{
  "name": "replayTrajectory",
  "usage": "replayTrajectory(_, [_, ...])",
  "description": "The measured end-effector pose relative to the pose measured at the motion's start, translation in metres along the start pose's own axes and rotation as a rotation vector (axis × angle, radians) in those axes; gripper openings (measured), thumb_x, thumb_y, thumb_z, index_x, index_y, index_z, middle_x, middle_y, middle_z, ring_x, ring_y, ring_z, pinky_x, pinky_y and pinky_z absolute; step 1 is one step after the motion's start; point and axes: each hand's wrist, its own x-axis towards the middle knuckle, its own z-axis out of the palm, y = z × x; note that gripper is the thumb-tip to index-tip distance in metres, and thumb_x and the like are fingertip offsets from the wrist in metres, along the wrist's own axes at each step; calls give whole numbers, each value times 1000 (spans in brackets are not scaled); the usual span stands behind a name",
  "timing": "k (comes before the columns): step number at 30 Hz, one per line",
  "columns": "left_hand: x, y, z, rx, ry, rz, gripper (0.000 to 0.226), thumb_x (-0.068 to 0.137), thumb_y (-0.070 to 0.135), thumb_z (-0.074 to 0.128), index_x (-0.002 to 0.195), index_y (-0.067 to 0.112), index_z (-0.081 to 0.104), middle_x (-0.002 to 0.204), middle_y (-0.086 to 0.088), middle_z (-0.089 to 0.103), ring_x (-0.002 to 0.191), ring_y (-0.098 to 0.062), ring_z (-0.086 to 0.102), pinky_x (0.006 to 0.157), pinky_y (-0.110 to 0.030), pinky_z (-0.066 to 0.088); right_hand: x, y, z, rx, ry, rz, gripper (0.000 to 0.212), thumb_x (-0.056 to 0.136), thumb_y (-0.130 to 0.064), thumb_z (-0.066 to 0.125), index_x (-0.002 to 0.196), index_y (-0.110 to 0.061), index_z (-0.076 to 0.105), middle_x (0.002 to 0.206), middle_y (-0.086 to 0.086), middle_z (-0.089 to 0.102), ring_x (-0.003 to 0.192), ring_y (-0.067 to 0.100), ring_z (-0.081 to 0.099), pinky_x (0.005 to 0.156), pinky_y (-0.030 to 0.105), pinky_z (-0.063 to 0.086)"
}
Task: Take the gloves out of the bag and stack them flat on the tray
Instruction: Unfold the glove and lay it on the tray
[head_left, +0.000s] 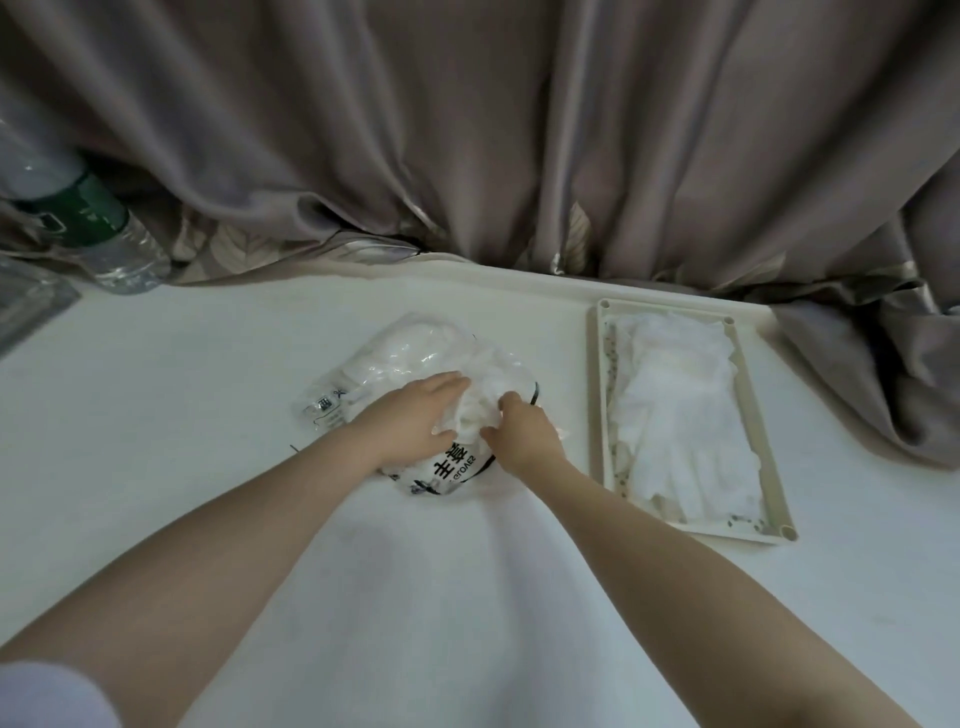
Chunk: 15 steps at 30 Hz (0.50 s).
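A clear plastic bag (395, 358) with black print lies in the middle of the white table, still bulging with white gloves. My left hand (410, 415) rests flat on the bag, fingers fairly straight, pressing it down. My right hand (514, 426) pinches a bunched white glove (480, 402) at the bag's mouth, between the two hands. To the right stands a cream rectangular tray (601, 395) with a flat stack of white gloves (685, 421) in it.
A plastic water bottle (98, 228) with a green label stands at the far left, beside a clear packet (26, 306) at the table's left edge. Grey-brown curtains (493, 130) hang along the table's back edge and drape over its right corner.
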Motion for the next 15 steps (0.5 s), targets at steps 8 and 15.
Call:
replayTrajectory(8, [13,-2,9,158,48,6,54,96,36,50,144,21,33,154,-3,21,135,-25,31,104,-33,32,-9,10,-23,661,42,36,27,90,-13,56,65,-17,45,63,-4,43,65,15,41,58,25,31])
replayTrajectory(15, [16,6,12,110,159,-63,38,90,31,58,123,14,49,140,-3,39,118,-25,45,87,-32,38,-14,20,-45,1259,-15,42,27,97,-9,42,74,-10,56,82,4,61,79,15,60,85,26,46])
